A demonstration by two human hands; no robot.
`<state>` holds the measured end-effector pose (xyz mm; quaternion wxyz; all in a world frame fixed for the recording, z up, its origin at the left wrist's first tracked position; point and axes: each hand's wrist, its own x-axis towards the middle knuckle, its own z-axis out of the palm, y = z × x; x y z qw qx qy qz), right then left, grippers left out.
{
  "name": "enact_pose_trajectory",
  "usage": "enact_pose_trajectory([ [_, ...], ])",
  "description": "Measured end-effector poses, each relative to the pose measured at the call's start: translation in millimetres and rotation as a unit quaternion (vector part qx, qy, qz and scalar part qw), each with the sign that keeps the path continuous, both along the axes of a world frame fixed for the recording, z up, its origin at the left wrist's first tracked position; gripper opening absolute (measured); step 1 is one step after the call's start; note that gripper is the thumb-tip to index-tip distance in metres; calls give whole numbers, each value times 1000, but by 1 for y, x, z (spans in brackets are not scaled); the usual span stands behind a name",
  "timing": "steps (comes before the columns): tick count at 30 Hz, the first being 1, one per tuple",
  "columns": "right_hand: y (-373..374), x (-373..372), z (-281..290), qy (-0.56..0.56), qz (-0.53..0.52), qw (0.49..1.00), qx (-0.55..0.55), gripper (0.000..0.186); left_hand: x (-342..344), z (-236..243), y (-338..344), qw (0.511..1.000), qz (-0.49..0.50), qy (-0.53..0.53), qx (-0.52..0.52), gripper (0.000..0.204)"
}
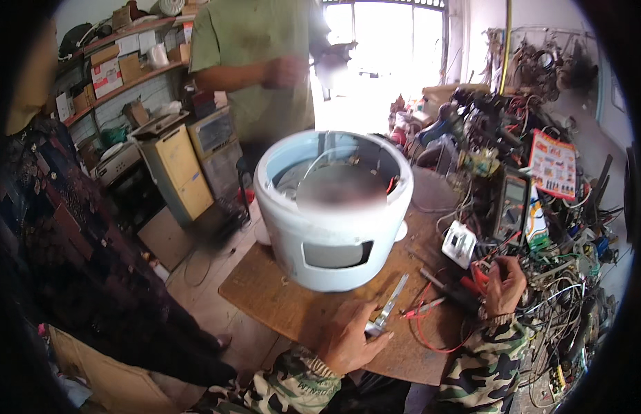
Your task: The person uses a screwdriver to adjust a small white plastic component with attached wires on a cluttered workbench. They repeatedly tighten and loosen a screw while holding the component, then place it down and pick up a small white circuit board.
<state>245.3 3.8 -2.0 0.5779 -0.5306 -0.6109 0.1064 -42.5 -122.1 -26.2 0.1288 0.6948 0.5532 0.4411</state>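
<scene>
A round white appliance housing (pixel 327 228) stands on the wooden bench, with a rectangular cut-out in front and a wire across its open top. Close to its lower right, my left hand (pixel 351 338) is closed around the near end of a slim silver metal tool (pixel 393 300) that points away from me. At the bench's right side my right hand (pixel 505 286) is closed, fingers curled, beside a red piece (pixel 479 273); what lies inside the fingers is partly hidden. A red test lead (pixel 422 331) loops between the hands. A black-handled screwdriver (pixel 458 293) lies near my right hand.
A multimeter (pixel 512 207) and a white square fitting (pixel 459 244) sit beyond my right hand. Tangled cables and parts (pixel 582 276) heap along the right. One person (pixel 255 69) stands behind the housing, another (pixel 79 234) at left. Shelves (pixel 120 65) hold boxes.
</scene>
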Motion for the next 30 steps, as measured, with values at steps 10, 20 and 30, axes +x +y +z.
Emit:
enact_pose_trajectory([
  [10,2,-4,1,-25,-38,999,14,13,-1,-1,-5,999,12,17,-35,57],
  [20,0,-6,-1,-17,-34,999,8,14,-1,-1,-8,998,18,39,-44,58],
  [30,-1,-6,1,-30,-39,999,0,13,-2,-1,-8,998,10,32,-48,59],
])
